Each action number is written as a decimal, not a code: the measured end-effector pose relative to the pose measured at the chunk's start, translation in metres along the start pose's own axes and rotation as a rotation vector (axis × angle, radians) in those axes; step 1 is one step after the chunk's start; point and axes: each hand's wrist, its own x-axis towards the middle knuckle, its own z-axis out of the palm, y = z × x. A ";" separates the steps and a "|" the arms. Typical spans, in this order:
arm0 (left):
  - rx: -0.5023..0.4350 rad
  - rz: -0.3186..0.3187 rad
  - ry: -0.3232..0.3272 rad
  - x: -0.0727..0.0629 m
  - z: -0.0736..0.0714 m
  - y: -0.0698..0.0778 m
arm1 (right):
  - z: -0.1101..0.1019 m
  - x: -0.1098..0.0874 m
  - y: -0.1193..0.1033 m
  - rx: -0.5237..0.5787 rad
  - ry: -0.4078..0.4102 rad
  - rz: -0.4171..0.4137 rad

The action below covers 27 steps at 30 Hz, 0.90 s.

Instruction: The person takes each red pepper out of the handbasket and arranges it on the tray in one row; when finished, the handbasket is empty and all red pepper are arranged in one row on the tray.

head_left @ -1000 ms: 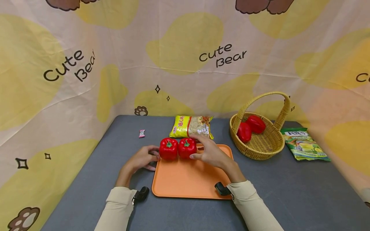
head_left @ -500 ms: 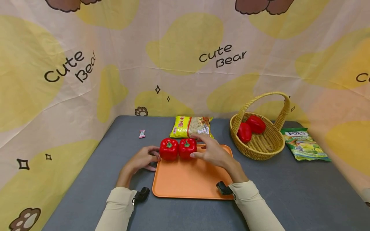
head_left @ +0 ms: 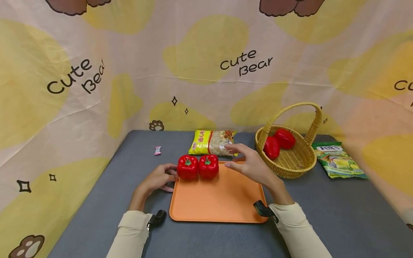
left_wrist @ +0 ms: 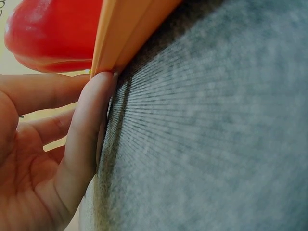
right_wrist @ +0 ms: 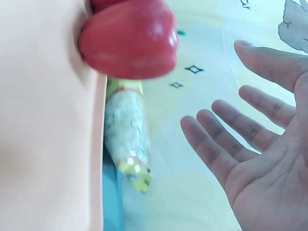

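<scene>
Two red bell peppers with green stems, the left pepper (head_left: 188,167) and the right pepper (head_left: 208,166), stand side by side on the far left part of an orange tray (head_left: 219,200). My left hand (head_left: 158,178) is at the tray's left edge, close beside the left pepper. In the left wrist view its thumb (left_wrist: 89,115) touches the tray's rim, with the fingers loosely extended behind. My right hand (head_left: 253,165) hovers over the tray's right side, apart from the right pepper. In the right wrist view its fingers (right_wrist: 207,144) are spread, with nothing between them.
A yellow and clear food bag (head_left: 213,142) lies behind the tray. To the right stands a wicker basket (head_left: 290,166) with a tall handle and two red peppers in it. Beyond it is a green FOX'S candy bag (head_left: 338,160). A small pink wrapped candy (head_left: 157,150) lies back left.
My right hand has come away from the right pepper and moved right, over the tray's right side. My left hand and both peppers stay where they were.
</scene>
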 end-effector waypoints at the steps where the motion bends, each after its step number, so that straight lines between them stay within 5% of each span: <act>1: 0.002 -0.001 0.002 0.000 0.000 -0.001 | -0.005 -0.003 0.000 -0.003 0.002 0.005; 17: 0.003 -0.001 0.000 -0.001 0.000 0.001 | -0.070 -0.036 0.035 -0.188 0.195 0.029; 27: -0.006 -0.003 0.001 -0.001 0.000 -0.001 | -0.111 -0.035 0.060 -0.181 0.165 0.173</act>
